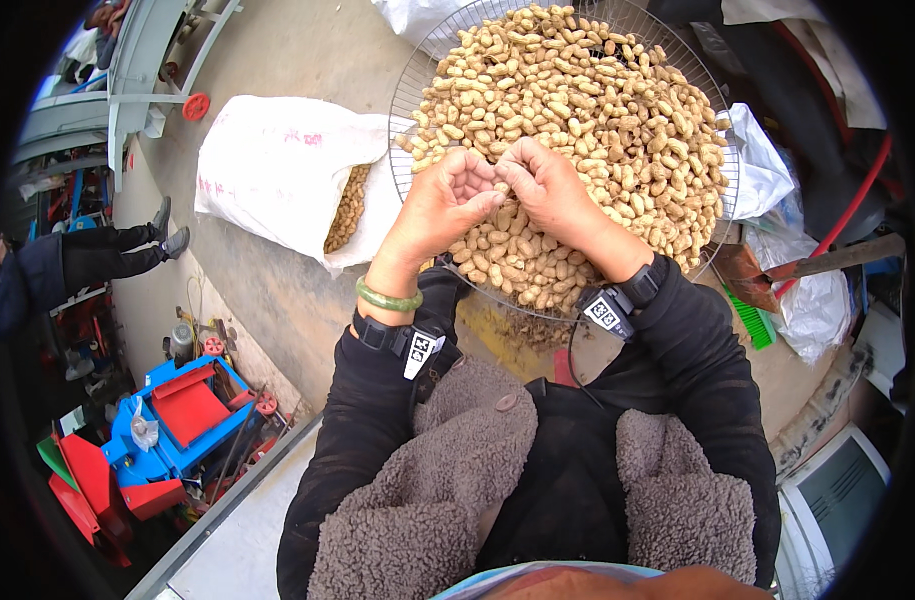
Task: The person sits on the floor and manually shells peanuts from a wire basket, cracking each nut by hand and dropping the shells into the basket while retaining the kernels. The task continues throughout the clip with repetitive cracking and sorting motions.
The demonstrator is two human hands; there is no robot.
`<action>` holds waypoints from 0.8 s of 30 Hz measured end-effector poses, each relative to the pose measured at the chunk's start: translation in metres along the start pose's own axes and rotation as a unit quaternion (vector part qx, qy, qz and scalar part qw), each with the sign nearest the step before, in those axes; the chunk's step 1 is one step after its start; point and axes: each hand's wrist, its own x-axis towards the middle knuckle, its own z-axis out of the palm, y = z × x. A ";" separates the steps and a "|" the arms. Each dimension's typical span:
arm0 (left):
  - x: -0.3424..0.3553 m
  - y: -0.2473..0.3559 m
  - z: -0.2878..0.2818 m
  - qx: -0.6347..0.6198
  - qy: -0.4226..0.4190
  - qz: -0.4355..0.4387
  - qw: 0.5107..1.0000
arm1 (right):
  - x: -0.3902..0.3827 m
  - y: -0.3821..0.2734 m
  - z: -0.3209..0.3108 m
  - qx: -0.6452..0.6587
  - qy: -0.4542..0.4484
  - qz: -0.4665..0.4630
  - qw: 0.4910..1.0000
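Note:
My left hand [457, 190] and my right hand [537, 185] meet above a round wire basket [405, 95] heaped with unshelled peanuts [577, 90]. Both have curled fingers and pinch a small pale piece, apparently a peanut [501, 188], at their touching fingertips, partly hidden by the fingers. A green bangle [388, 296] circles my left wrist. Just left of the basket lies a white woven sack [262, 175], its open mouth showing more peanuts inside.
A person in dark clothes [37, 275] is at far left. Blue-and-red machinery [177, 420] stands lower left, a white metal frame [127, 100] upper left. At right are plastic bags [797, 320], a green brush [747, 315], a tool [827, 262] and a red tube [857, 185].

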 end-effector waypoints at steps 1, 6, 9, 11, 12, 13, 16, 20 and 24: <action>0.001 0.001 0.002 -0.036 0.001 0.003 0.999 | 0.000 0.001 -0.002 0.013 0.003 0.003 1.000; 0.005 0.008 0.011 -0.074 0.008 0.004 0.997 | -0.002 0.006 0.000 0.269 0.007 0.093 0.959; 0.005 0.011 0.007 -0.009 -0.034 -0.021 0.999 | 0.001 0.005 -0.007 0.350 -0.025 0.151 0.924; 0.002 0.011 0.000 0.050 -0.058 -0.020 0.997 | 0.007 0.001 -0.020 0.451 -0.035 0.132 0.882; 0.002 0.011 -0.005 0.054 -0.074 -0.044 0.995 | 0.010 -0.001 -0.029 0.488 -0.026 0.147 0.860; 0.001 0.011 -0.010 0.062 -0.086 -0.070 0.992 | 0.012 -0.004 -0.041 0.472 -0.028 0.145 0.869; 0.003 0.009 -0.023 0.188 -0.017 -0.052 0.981 | 0.013 -0.014 -0.061 0.352 -0.004 0.106 0.930; 0.018 0.000 -0.013 0.412 0.153 0.005 0.898 | 0.006 -0.022 -0.063 0.286 -0.008 0.152 0.946; 0.032 -0.009 0.007 0.527 0.106 0.072 0.840 | 0.008 -0.024 -0.056 0.286 -0.027 0.193 0.938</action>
